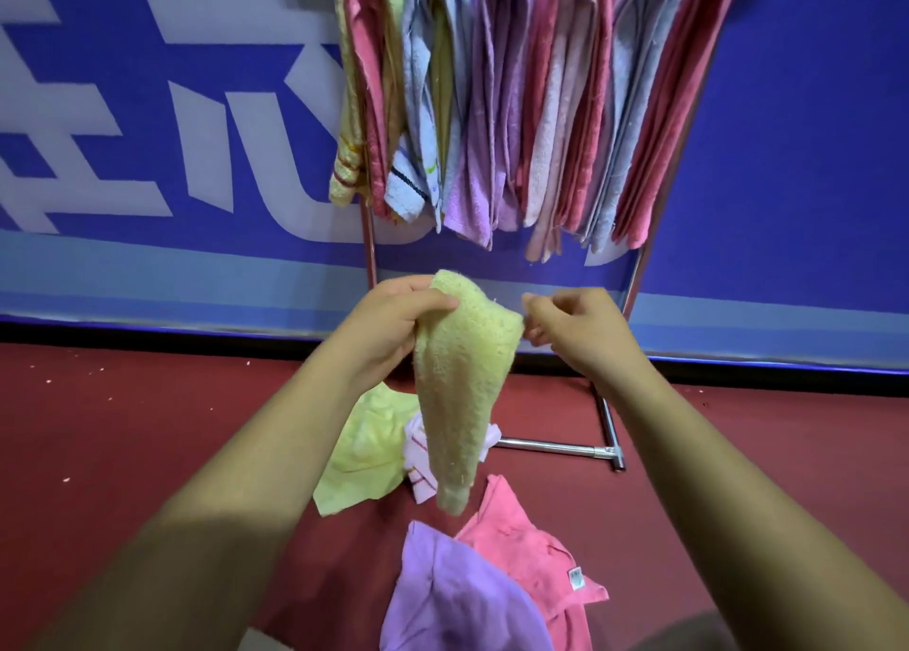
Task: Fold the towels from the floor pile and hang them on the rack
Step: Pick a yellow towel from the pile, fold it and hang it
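A pale yellow towel [460, 394] hangs in front of me, bunched into a long drooping shape. My left hand [393, 326] grips its top edge with thumb and fingers curled round it. My right hand [573, 328] is at the towel's upper right corner, fingers curled; whether it pinches the cloth is hidden. On the red floor below lies the pile: a light green towel [361, 458], a white striped one [418, 458], a pink one [526, 547] and a purple one [452, 596]. The metal rack [556, 448] stands ahead, its top full of several folded hanging towels [497, 99].
A blue banner wall [147, 134] with white lettering stands right behind the rack. The rack's floor bar and right foot [612, 446] lie just beyond the pile. Red floor [123, 429] stretches to the left and right.
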Tool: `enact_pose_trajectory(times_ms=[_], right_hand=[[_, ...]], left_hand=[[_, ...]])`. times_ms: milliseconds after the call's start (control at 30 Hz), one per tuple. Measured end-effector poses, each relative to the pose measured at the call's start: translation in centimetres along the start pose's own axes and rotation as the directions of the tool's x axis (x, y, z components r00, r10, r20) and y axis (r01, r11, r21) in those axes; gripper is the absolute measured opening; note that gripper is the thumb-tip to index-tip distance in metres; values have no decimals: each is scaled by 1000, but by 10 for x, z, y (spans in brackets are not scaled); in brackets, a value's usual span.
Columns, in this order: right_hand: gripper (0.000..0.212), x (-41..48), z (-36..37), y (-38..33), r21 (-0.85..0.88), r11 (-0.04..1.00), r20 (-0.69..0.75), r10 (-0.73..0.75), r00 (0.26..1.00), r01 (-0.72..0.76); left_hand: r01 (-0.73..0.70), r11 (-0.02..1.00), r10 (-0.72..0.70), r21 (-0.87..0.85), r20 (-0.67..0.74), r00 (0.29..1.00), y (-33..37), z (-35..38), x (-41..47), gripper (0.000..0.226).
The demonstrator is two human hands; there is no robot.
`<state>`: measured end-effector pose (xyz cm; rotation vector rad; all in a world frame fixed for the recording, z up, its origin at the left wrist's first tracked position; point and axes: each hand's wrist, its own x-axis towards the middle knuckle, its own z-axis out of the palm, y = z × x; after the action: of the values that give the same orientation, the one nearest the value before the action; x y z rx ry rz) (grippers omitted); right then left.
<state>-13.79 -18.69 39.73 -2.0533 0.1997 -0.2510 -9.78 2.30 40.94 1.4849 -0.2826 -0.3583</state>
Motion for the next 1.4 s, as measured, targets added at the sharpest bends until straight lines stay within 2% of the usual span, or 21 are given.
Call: enact_pose_trajectory(times_ms=[67,100,133,200,267,467,500,567,633,733,767,800,867,933,1000,1067,1133,1300,1400], right_hand=[[36,18,-19,-20,-101,991,-60,-93,994,86],[31,26,-27,-33,-66,989,-38,-135,990,132],[25,34,-34,-46,37,986,22,-161,987,161],[23,46,-48,-72,327,938,212,-194,958,117],[29,56,-62,-89,467,883,356,-236,904,47],[55,82,-104,-117,414,908,410,-249,877,64],[50,86,-112,-118,385,920,422,-248,872,75],[31,95,-127,-122,316,943,421,-236,876,103],[25,104,-143,-124,317,942,378,-231,897,109],[25,114,-164,-127,369,923,314,-229,921,103],[20,118,-171,-126,366,924,290,-224,930,108],[17,122,-178,-125,356,927,270,-221,937,116],[25,129,-192,-126,348,928,232,-227,946,137],[28,138,-205,-134,333,927,162,-237,958,173],[24,153,-218,-146,297,930,64,-244,968,215],[17,171,-229,-158,232,939,-44,-252,967,255],[26,189,-238,-169,167,943,-110,-273,956,288],[40,235,-246,-181,-45,960,-214,-278,937,275],[25,263,-250,-183,-221,940,-227,-309,924,261]], left_hand=[[24,999,-26,45,60,998,28,12,12,9],[38,998,-41,41,85,996,42,18,18,7],[45,998,-50,47,114,992,56,22,24,10],[66,992,-83,103,168,982,84,32,37,33],[72,988,-101,138,213,972,111,38,50,51],[7,965,-75,261,253,965,167,52,87,39],[2,961,-79,276,266,961,171,53,92,38],[-11,962,-65,272,269,961,178,57,103,29],[-54,948,-53,314,323,945,183,62,114,15],[-108,911,-75,397,417,906,190,68,132,21],[-124,909,-67,398,433,899,193,70,138,25],[-152,908,-43,390,447,894,197,74,146,32],[-228,899,42,374,444,895,207,86,160,42],[-326,873,154,363,429,890,220,100,175,33],[-426,815,260,392,409,875,235,111,189,11],[-499,748,339,439,394,855,251,116,206,15],[-538,649,406,537,353,843,266,119,223,17],[-483,375,490,791,272,828,294,127,264,21],[-411,184,480,893,283,830,301,133,287,27]])
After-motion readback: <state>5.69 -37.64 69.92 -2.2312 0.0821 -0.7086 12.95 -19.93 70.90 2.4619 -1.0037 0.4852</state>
